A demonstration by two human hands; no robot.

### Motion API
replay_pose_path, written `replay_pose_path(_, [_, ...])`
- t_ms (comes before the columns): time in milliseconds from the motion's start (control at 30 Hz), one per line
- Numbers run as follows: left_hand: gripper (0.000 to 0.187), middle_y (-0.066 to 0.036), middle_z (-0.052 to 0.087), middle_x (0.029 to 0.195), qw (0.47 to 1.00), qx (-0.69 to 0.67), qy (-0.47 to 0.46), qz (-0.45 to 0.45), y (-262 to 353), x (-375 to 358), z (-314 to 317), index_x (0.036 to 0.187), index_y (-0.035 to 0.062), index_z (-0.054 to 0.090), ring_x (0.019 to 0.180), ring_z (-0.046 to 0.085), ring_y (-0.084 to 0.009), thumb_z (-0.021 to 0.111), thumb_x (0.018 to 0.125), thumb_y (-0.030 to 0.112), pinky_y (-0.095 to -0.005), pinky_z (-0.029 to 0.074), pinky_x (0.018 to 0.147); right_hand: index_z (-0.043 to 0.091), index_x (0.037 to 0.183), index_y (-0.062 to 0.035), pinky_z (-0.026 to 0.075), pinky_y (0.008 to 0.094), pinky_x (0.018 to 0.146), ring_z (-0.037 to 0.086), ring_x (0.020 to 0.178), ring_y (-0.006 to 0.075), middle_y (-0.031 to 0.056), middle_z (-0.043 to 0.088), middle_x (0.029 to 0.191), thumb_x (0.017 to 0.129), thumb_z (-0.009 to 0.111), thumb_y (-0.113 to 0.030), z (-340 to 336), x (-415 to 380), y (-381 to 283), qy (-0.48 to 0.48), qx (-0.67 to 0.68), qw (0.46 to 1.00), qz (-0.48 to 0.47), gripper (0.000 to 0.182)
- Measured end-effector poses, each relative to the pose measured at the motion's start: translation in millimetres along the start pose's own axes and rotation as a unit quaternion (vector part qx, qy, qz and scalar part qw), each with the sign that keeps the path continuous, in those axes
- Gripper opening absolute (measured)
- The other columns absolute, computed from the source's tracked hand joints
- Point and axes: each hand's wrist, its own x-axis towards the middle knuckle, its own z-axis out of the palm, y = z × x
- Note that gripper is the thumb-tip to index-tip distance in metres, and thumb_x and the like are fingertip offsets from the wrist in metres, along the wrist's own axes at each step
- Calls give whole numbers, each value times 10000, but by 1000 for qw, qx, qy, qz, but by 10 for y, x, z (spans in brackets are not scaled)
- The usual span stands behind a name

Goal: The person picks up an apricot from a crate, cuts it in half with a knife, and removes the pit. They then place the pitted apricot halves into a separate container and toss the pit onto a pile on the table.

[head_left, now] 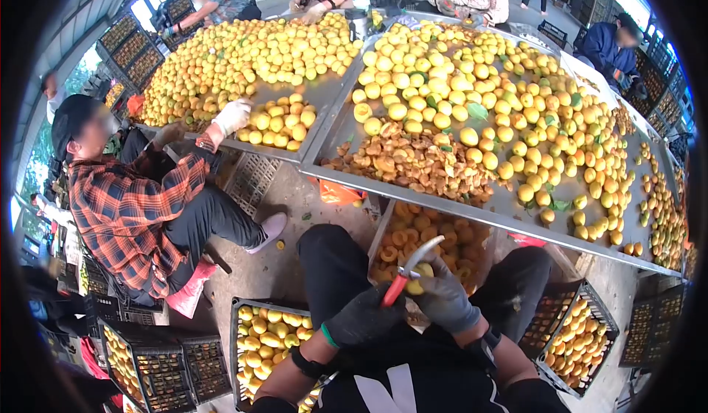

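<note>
My left hand (361,317), in a dark glove, is closed around the red handle of a curved knife (404,271). My right hand (448,296), in a grey glove, grips a yellow fruit (420,276) against the blade. Both hands are close together above my lap. Just beyond them, a wooden crate (377,240) holds many halved fruits. A pile of brown scraps (413,158) lies on the metal table (343,177) in front, beside many whole yellow fruits (457,81).
At the left sits a co-worker in a plaid shirt (125,214), a white glove over the fruit. Black crates of fruit stand beside me at left (273,339) and right (579,339). Several people work across the table. The table's metal edge (516,228) crosses before my knees.
</note>
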Motion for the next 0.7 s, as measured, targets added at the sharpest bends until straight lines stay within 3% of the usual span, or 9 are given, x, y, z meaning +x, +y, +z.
replay_pose_path(67, [320, -139, 586, 883, 983, 182, 30, 20, 64, 58, 32, 1116, 35, 494, 756, 597, -295, 606, 879, 220, -398, 478, 691, 515, 1201, -46, 450, 331, 932, 566, 1047, 197, 62, 578, 1114, 859, 592, -70, -99, -93, -23, 123, -118, 983, 75, 352])
replay_pose_path(133, [343, -155, 589, 884, 954, 289, 73, 41, 72, 130, 16, 1122, 33, 489, 752, 600, -312, 612, 876, 239, -407, 477, 690, 563, 1138, -40, 468, 308, 908, 586, 1004, 185, 66, 600, 1081, 848, 585, -34, -40, -120, -107, 152, -251, 949, 113, 292])
replay_pose_path(200, [424, -203, 587, 915, 955, 289, 52, 33, -54, 209, 74, 1138, 33, 480, 784, 605, -348, 635, 858, 310, -426, 474, 700, 597, 1019, -41, 477, 250, 550, 570, 667, 135, 41, 597, 845, 828, 614, -22, -35, -107, -133, 145, -198, 966, 81, 193])
replay_pose_path(333, [481, -207, 595, 938, 924, 376, 63, -16, 95, 316, 148, 1163, 34, 466, 834, 614, -351, 639, 853, 358, -419, 476, 715, 616, 1005, -40, 483, 242, 593, 593, 738, 134, 45, 619, 894, 831, 593, -7, -313, -129, -76, 117, -220, 968, -22, 178])
replay_pose_path(400, [529, -165, 607, 895, 943, 319, 69, 70, 145, 358, 187, 1229, 92, 454, 818, 630, -320, 666, 838, 379, -397, 481, 712, 588, 1038, -33, 527, 336, 816, 613, 909, 186, 71, 615, 1000, 845, 564, -2, -341, -151, -136, 153, -191, 970, 13, 197])
replay_pose_path(467, [555, -165, 603, 919, 943, 320, 79, 44, 173, 403, 217, 1237, 90, 447, 840, 628, -310, 665, 834, 403, -393, 480, 719, 582, 1023, -42, 525, 327, 814, 613, 892, 189, 71, 613, 991, 850, 553, -6, -379, -179, -138, 140, -144, 980, 10, 179])
replay_pose_path(533, [581, -165, 600, 942, 943, 320, 91, 18, 129, 466, 218, 1245, 89, 440, 861, 627, -301, 665, 830, 427, -389, 479, 727, 574, 1020, -53, 521, 317, 811, 613, 884, 192, 67, 608, 979, 859, 538, -22, -548, -184, -121, 153, -181, 970, -59, 168])
replay_pose_path(600, [576, -174, 595, 936, 941, 298, 106, 122, -35, 532, 197, 1237, 82, 440, 875, 625, -288, 640, 844, 453, -378, 482, 736, 570, 1008, -59, 515, 314, 815, 608, 887, 186, 60, 603, 949, 860, 524, -25, -565, -181, -140, 141, -149, 977, -51, 159])
replay_pose_path(700, [626, -208, 584, 1072, 943, 317, 78, 68, 26, 562, 208, 1269, 32, 424, 935, 612, -344, 654, 838, 423, -420, 480, 779, 552, 1039, -66, 526, 337, 796, 604, 896, 197, 67, 596, 959, 860, 531, -98, -777, -202, -163, 132, -183, 972, -69, 183])
